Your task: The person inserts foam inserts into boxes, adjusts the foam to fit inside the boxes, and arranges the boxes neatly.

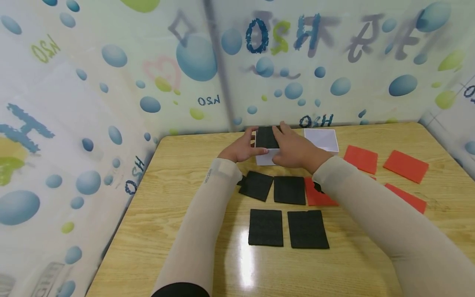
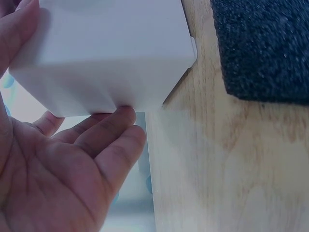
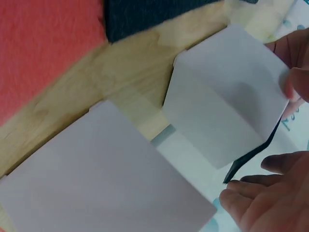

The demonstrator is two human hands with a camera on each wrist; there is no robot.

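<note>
A small white box stands near the table's back edge, with a black square pad at its open top. My left hand holds the box from the left, thumb over its front and fingers along the side. From the right, my right hand reaches over the pad, its fingers extended and fingertips right at the pad's edge. In the right wrist view, a dark rim of the pad sticks out past the box. A second white box stands just right of that hand.
Several black square pads lie in front of the boxes, two of them in a nearer row. To the right, several red square pads are spread, some partly hidden by my right sleeve. A patterned wall sheet rises behind the wooden table.
</note>
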